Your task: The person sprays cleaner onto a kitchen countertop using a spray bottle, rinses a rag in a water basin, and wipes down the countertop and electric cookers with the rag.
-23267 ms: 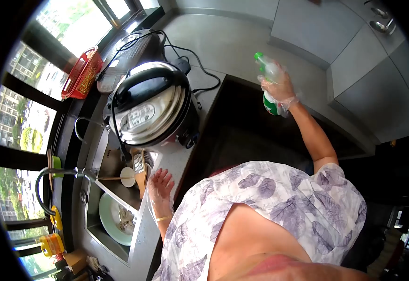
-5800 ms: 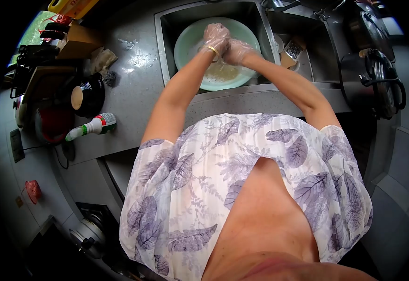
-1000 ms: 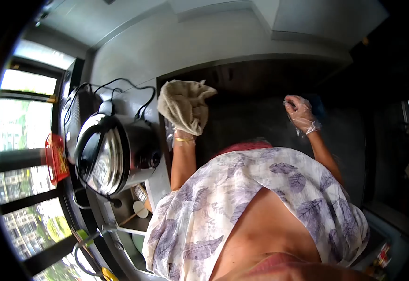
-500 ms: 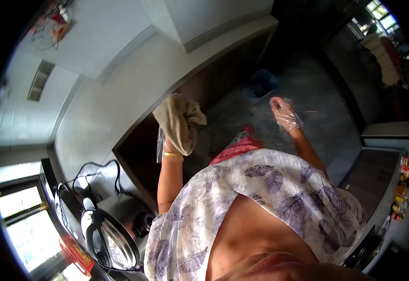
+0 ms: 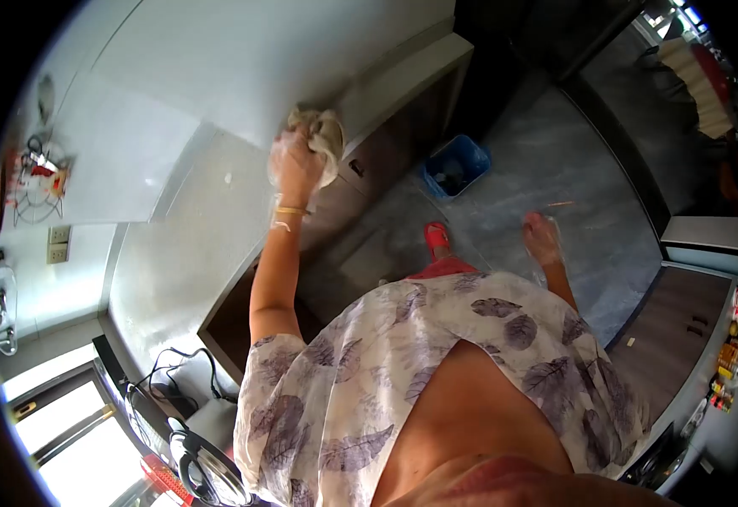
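Observation:
My left hand (image 5: pixel 295 165), in a clear plastic glove, is closed around a beige cloth (image 5: pixel 328 139). It presses the cloth to the front edge of the pale counter (image 5: pixel 196 198), close to the upright white panel. A gold bracelet circles that wrist. My right hand (image 5: pixel 541 239), also in a clear plastic glove, hangs above the grey floor at my right side. Its fingers look curled together, and I see nothing in them.
A blue bin (image 5: pixel 458 166) with something dark inside stands on the floor (image 5: pixel 504 190) ahead. Below the counter are dark cabinet fronts (image 5: pixel 360 165). An electric pot (image 5: pixel 204 465) with black cables (image 5: pixel 170 367) sits behind at left. Coloured packets (image 5: pixel 728 363) stand at the right.
My left hand has moved the cloth forward from beside the counter's front edge onto it, against the panel. My right hand has dropped lower and shifted slightly right. My view has moved, showing more of the bin.

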`<state>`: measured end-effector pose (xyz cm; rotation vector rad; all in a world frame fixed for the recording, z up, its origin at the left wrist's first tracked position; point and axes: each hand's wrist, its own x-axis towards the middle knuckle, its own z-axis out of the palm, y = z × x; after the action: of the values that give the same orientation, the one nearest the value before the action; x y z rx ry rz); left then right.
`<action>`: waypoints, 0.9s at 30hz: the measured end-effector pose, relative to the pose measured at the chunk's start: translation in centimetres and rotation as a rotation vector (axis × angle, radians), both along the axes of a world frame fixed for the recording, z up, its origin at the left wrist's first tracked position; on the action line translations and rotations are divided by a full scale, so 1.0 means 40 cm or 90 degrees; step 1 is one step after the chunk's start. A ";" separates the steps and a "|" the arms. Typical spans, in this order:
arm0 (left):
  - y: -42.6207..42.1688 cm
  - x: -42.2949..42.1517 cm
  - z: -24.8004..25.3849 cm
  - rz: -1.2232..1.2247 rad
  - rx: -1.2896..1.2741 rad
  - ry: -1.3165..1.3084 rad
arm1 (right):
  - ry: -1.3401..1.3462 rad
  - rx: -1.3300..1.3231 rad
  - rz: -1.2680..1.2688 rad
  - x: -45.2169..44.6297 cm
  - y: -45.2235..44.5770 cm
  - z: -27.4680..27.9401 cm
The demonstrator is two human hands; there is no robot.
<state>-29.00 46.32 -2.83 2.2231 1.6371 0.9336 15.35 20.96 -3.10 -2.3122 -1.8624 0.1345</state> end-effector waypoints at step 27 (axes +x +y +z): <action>0.274 0.862 0.038 -0.113 0.101 0.192 | 0.064 -0.279 -0.123 0.015 -0.052 0.130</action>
<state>5.50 57.27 -1.31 2.6770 1.4907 0.7330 15.96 18.86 2.11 -2.6881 -1.6799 0.6809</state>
